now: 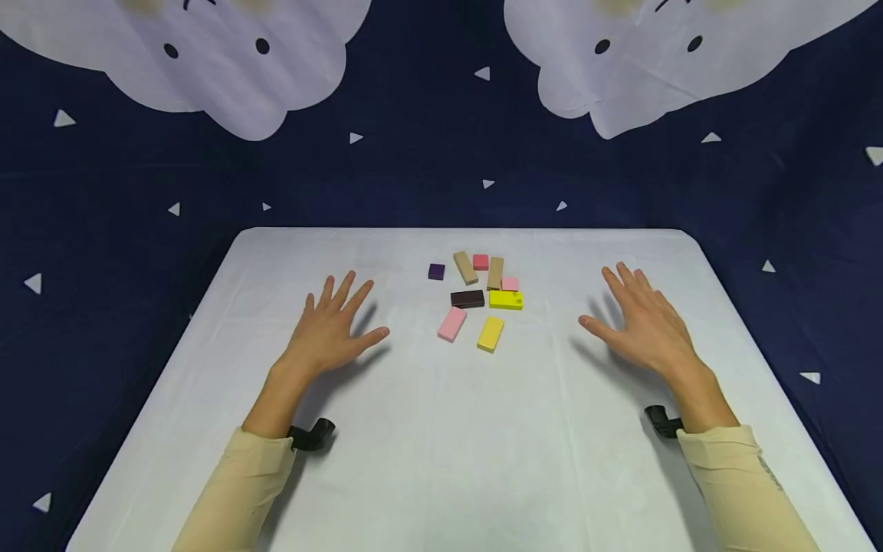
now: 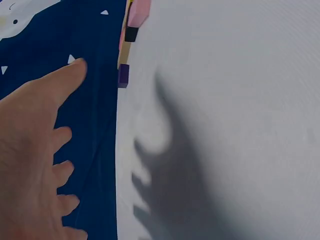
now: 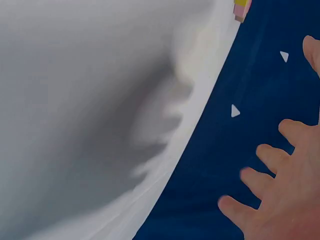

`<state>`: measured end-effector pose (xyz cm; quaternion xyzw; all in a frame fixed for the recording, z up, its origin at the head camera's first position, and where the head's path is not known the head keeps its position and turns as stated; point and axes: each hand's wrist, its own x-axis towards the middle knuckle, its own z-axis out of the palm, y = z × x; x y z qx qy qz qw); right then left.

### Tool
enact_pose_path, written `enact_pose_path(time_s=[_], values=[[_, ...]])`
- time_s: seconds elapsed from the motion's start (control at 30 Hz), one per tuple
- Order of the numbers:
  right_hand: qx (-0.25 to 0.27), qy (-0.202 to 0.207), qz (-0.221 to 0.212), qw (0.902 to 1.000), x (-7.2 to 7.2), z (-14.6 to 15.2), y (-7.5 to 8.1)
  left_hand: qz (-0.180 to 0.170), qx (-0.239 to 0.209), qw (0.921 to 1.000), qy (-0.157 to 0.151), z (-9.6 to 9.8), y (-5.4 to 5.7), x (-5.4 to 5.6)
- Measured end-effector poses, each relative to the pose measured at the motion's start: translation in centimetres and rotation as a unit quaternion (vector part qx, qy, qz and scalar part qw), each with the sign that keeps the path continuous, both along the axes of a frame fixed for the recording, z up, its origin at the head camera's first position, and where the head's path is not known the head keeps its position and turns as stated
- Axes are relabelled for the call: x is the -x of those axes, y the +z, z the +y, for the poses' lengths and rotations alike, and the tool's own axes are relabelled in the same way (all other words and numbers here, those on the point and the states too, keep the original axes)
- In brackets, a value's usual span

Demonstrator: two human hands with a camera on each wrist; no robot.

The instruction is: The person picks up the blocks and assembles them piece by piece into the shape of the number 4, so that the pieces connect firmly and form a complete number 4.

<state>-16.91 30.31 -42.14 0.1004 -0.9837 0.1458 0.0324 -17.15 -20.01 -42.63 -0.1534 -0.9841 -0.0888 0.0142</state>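
Note:
Several small blocks lie in a loose group between the hands in the head view. Nearest me are a pink block point(image 1: 451, 324) and a yellow block point(image 1: 490, 334). Behind them sit a dark brown block point(image 1: 467, 299) and a bright yellow block point(image 1: 506, 300). Farther back are two tan blocks, one slanted point(image 1: 465, 268) and one nearly straight point(image 1: 495, 273), a red-pink block point(image 1: 480, 262), a small pink block point(image 1: 510, 284) and a dark purple block point(image 1: 437, 271). My left hand point(image 1: 324, 333) hovers left of the group, fingers spread, holding nothing. My right hand point(image 1: 645, 326) hovers to the right, likewise spread.
A white-covered table point(image 1: 441, 460) lies under both arms, its far edge just behind the blocks. Beyond hangs a dark blue cloth point(image 1: 414, 176) with white triangles and clouds. Each wrist wears a black camera mount, the left one point(image 1: 313, 435) and the right one point(image 1: 664, 422).

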Motion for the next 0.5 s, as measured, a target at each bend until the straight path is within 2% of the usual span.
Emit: enact_pose_path(time_s=[0.1, 0.17, 0.37, 0.5], values=[[0.002, 0.001, -0.011, 0.9999, 0.1, -0.3, -0.1, -0.018, -0.027, 0.9988, -0.037, 0.4, 0.0, 0.2], [0.005, 0.006, -0.014, 0.9999, 0.1, -0.5, -0.1, -0.035, -0.047, 0.9970, -0.051, 0.6, 0.0, 0.2], [0.028, 0.023, -0.007, 0.9993, 0.1, -1.3, -0.4, -0.074, -0.078, 0.9926, -0.056, 1.0, 0.1, 0.2], [0.042, 0.037, -0.003, 0.9984, 0.2, -1.8, -0.6, -0.072, -0.087, 0.9914, -0.067, 1.1, 0.0, 0.2]])
